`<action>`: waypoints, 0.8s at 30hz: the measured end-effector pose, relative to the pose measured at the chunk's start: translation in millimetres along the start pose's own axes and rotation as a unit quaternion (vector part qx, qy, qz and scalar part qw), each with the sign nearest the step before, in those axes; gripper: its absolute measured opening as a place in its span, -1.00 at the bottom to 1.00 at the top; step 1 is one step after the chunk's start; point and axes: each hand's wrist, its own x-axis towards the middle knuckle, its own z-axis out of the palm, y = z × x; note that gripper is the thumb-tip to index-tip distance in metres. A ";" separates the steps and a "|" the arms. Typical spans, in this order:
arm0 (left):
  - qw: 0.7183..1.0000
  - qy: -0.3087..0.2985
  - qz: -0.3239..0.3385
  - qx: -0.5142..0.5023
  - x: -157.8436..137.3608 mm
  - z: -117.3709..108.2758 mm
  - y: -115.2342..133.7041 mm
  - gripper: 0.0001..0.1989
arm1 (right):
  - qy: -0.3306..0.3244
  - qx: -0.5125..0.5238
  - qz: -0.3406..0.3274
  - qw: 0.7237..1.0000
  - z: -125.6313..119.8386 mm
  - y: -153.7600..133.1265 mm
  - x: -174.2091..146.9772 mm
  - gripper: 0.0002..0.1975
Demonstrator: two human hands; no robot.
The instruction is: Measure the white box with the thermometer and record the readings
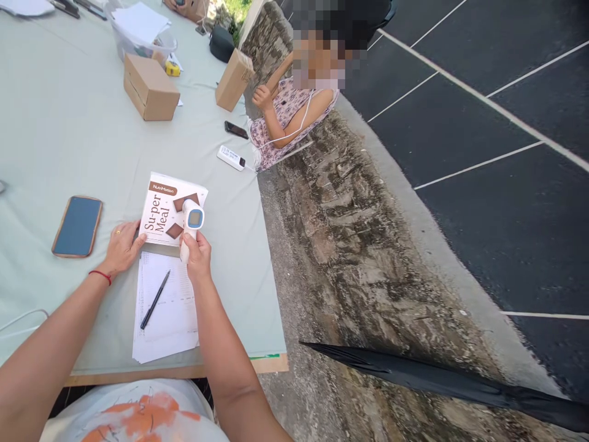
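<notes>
A white and brown box (159, 207) printed "NutriMotion Su-per Meal" rests on the table, over the top end of some printed sheets (175, 325). My left hand (123, 247) grips its lower left corner, thumb at the front edge; the other fingers are partly hidden. In my right hand (197, 255) is a white and blue infrared thermometer (193, 219), its small screen facing me. The thermometer is in front of the box's right side and covers part of the print. A black pen (155, 299) lies slanted across the sheets.
Left of my hand lies a smartphone (78, 226). Farther back are a cardboard box (151, 89), a tall carton (234, 80), a plastic tub (122, 43), a dark phone (236, 129) and a white device (230, 158). A person (289, 113) sits beyond the table's right edge.
</notes>
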 end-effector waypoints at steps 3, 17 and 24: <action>1.000 0.002 -0.002 0.002 0.1 0.2 0.3 -0.28 | 0.008 0.006 0.010 1.000 0.8 -1.5 -0.4 -0.54; 1.000 0.005 0.000 -0.005 1.1 0.3 2.5 -0.27 | 0.003 0.025 0.011 1.000 4.2 -2.3 -0.8 -0.55; 1.000 0.004 -0.007 -0.017 1.4 -1.2 1.4 -0.22 | -0.006 0.078 0.029 0.997 8.9 -3.8 -4.0 -0.48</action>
